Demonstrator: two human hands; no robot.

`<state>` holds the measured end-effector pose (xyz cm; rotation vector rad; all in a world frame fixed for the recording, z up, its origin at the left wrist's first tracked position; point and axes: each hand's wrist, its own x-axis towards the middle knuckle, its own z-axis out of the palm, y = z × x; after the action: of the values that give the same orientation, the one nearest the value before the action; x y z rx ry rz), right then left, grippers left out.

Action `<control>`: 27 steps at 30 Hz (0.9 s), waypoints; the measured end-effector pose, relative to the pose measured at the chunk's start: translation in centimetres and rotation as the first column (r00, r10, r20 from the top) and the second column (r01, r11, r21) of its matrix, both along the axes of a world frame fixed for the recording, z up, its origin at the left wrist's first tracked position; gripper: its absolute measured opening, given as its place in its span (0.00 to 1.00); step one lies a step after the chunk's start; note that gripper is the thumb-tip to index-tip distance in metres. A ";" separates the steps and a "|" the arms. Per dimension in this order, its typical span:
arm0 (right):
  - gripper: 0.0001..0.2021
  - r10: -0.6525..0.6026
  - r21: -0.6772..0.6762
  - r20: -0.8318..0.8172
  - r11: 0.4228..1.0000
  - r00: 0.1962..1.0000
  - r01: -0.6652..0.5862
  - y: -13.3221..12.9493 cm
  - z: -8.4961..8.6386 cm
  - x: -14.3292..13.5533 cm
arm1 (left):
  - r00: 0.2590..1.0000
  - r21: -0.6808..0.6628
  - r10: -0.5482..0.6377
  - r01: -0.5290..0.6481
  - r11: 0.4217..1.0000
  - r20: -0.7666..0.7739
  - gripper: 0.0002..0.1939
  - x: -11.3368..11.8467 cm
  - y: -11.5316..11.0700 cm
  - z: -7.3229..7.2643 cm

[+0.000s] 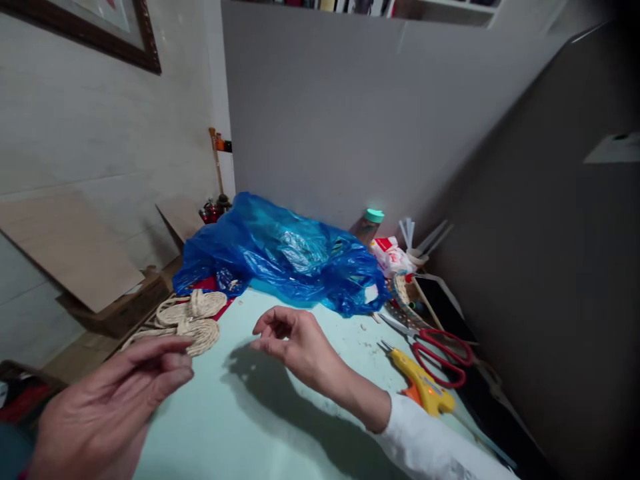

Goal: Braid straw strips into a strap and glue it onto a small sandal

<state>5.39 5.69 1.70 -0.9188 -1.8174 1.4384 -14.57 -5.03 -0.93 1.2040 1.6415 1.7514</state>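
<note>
My left hand (113, 400) is raised at the lower left, its fingers bent in against the thumb; anything pinched there is too small or hidden to make out. Just beyond it lie a woven straw slipper (203, 337) and a second woven straw slipper (193, 308), side by side. Over the middle of the pale green tabletop (210, 427) hovers my right hand (295, 343), in a white sleeve. Its fingers are loosely curled, with a small gap between thumb and index tips and nothing visible in them. Its shadow falls on the tabletop below.
A crumpled blue plastic bag (290, 253) spreads across the back. On the right lie red-handled scissors (443, 357) and a yellow glue gun (423, 383). Behind them are a tablet (443, 300), a green-lidded bottle (370, 225) and white sticks (407, 233). A grey panel (340, 113) stands behind.
</note>
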 end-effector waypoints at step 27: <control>0.12 -0.191 0.500 0.288 0.866 0.938 0.022 -5.0 -2.8 15.0 | 0.218 -0.280 -0.578 0.708 0.648 -0.787 0.16 21.8 20.6 -1.8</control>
<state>20.40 0.65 -1.10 -1.0086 -2.1933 0.7130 7.24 15.61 -2.73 2.6148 1.0008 0.6883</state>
